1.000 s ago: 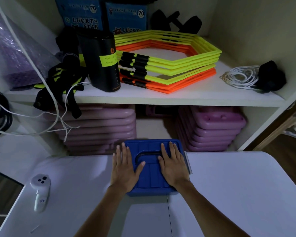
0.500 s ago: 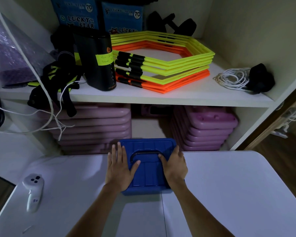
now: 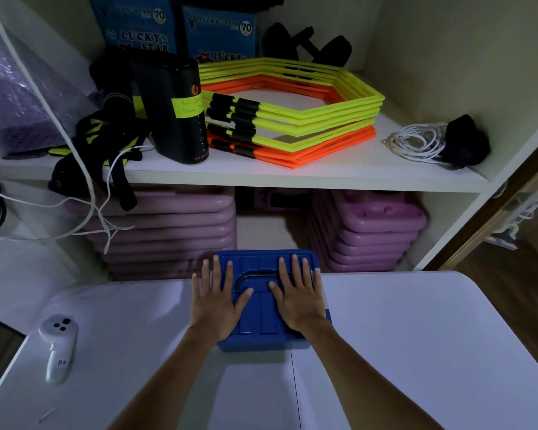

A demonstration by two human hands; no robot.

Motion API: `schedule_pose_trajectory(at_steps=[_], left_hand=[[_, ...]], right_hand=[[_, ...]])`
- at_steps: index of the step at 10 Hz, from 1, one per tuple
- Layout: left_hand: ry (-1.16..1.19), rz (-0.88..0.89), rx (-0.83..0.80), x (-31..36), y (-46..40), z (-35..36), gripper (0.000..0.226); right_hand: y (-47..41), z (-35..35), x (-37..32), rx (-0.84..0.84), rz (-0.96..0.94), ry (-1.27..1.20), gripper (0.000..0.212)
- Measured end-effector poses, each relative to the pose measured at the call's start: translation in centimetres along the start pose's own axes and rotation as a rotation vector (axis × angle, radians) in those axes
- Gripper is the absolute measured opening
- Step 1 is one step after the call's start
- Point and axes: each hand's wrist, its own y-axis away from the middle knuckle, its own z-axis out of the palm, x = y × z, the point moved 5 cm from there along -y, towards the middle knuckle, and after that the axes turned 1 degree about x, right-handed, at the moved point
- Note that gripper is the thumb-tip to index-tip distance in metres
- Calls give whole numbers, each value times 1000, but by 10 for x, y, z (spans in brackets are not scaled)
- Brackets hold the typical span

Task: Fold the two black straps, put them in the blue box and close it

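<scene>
The blue box (image 3: 263, 311) stands on the white table at its far edge, with its lid down and a dark handle lying flat in the lid's recess. My left hand (image 3: 215, 301) lies flat on the lid's left half, fingers spread. My right hand (image 3: 298, 301) lies flat on the right half, fingers spread too. Neither hand grips anything. The two black straps are not visible; the box's inside is hidden under the lid.
A white controller (image 3: 58, 346) lies on the white table (image 3: 416, 352) at the left. Behind the table a shelf (image 3: 323, 178) carries a black cylinder (image 3: 174, 110), yellow and orange hexagon rings (image 3: 292, 110) and a coiled white cord (image 3: 416, 142). Purple steps (image 3: 370, 231) are stacked below.
My right hand went from curled over the lid's right edge to lying flat on the lid. My left hand stayed flat on the left half. The view shifted slightly.
</scene>
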Motion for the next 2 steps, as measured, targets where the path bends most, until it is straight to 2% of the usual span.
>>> schedule_pose_trajectory(at_steps=[1, 2], left_hand=[[-1, 14, -3, 0, -5, -10, 93], [110, -2, 173, 2, 16, -19, 86]], right_hand=[[3, -17, -2, -61, -6, -77, 97], [24, -35, -2, 6, 21, -237, 85]])
